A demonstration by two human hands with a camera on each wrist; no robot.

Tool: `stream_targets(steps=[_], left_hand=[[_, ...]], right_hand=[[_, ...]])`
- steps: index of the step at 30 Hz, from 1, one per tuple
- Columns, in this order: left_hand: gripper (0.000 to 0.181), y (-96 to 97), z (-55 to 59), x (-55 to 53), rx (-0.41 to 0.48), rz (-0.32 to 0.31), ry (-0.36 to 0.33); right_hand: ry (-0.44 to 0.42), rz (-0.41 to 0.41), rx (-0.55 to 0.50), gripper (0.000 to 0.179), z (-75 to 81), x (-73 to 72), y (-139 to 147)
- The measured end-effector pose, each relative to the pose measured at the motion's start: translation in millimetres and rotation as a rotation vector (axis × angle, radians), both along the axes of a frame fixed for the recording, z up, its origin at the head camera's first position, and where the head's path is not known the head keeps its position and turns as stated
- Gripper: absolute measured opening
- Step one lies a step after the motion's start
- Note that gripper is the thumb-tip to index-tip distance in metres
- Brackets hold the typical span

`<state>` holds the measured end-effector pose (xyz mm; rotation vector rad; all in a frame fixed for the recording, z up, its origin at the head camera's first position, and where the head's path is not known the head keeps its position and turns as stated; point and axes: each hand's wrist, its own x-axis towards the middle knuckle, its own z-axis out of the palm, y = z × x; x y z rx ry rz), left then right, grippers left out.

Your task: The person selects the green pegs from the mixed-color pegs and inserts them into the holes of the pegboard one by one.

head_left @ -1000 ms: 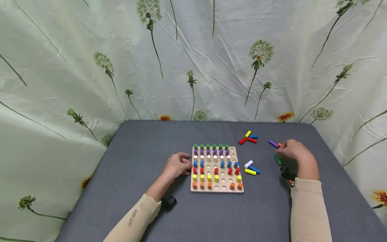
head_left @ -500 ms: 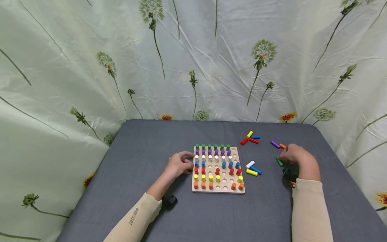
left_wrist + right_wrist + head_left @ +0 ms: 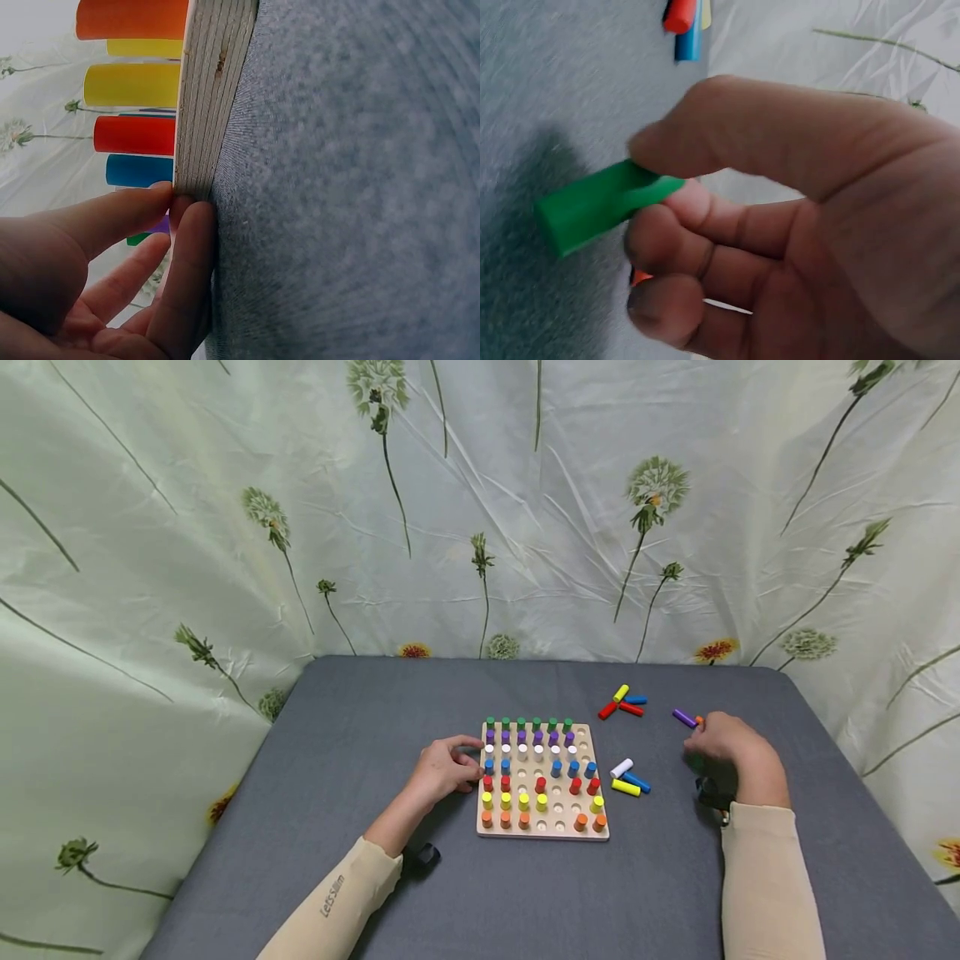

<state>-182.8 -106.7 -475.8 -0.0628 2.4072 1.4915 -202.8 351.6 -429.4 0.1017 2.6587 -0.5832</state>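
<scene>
A wooden pegboard (image 3: 543, 829) holds rows of orange, yellow, red, blue, white, purple and green pegs, with some bare holes on its right half. My left hand (image 3: 442, 768) is at its left edge, thumb and fingertips against the board's side (image 3: 214, 82) in the left wrist view. Over at the right of the table, my right hand (image 3: 727, 743) pinches a green peg (image 3: 592, 206) between thumb and fingers. The peg tilts just above the cloth, its shadow beneath. A purple peg (image 3: 685, 718) lies close by, and an orange peg (image 3: 700, 721) is mostly hidden behind that hand.
White (image 3: 621, 768), blue (image 3: 637, 783) and yellow (image 3: 626, 787) pegs lie right of the board. Farther back is a cluster with a yellow peg (image 3: 621, 693), a blue one (image 3: 636, 700) and red pegs (image 3: 607, 711). A flowered curtain (image 3: 450, 527) hangs behind the grey table (image 3: 375, 693).
My right hand has come down to the green peg, gripped it and raised it off the cloth, shifting slightly back. My left hand stays at the board's edge.
</scene>
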Motion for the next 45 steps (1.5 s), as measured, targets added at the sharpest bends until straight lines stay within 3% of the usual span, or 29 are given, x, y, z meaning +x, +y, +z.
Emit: stream_targets(steps=[7,15,24,45], left_hand=[[0.044,0.0,0.0,-0.2,-0.002,-0.009,0.002],[0.044,-0.4,-0.3,0.2,-0.011,-0.013,0.006],[0.043,-0.6,-1.2,-0.4,-0.008,-0.014,0.010],[0.043,-1.2,-2.7,-1.5,-0.007,-0.007,-0.002]], right_hand=[[0.089,-0.037,0.017,0.033,12.3,-1.4,-10],[0.204,-0.055,0.021,0.038,13.8,-5.1,-26],[0.313,-0.033,-0.102,0.032,8.8,-11.6,-56],[0.325,0.117,-0.200,0.019,-14.1,-26.3,-118]])
